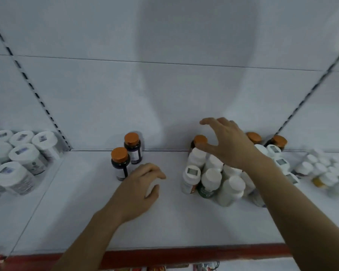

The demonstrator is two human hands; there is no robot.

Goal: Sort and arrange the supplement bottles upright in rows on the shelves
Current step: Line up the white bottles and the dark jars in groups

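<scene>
- On the white shelf point(70, 202), two dark bottles with orange caps point(119, 163) stand upright, one just behind the other, near the back wall.
- Our left hand point(139, 190) rests on the shelf just beside the front one. Its fingers curl round a white thing point(152, 189) that we cannot see well.
- Our right hand point(227, 145) hangs over a bunch of white bottles point(211, 177) with its fingers spread wide. It holds nothing.
- The thumb is right by another orange-capped bottle point(200, 139) at the back of the bunch.
- Two more orange caps point(279, 141) peek out behind our right wrist.
- Far left, fat white jars point(22, 153) sit close together.
- Far right, little white bottles point(321, 169) look blurry.
- The shelf has a red front edge point(184, 253).
</scene>
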